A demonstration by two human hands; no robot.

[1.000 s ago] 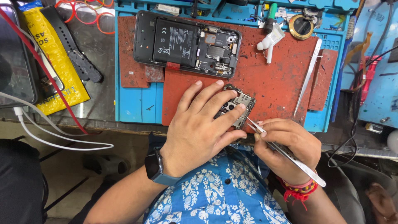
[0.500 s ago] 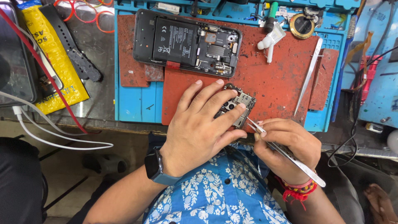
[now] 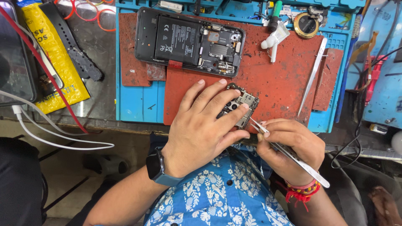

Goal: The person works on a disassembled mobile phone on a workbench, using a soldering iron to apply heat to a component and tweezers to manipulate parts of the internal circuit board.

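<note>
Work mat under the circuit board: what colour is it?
Rusty red, worn and stained, seen in the head view: the work mat lies under the circuit board.

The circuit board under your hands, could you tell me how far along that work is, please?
Done: the opened phone lies with its back off, battery exposed. In hand: the left hand pins the circuit board on the red mat; the right hand works tweezers at its edge. Left: the board is not back in the phone.
</note>
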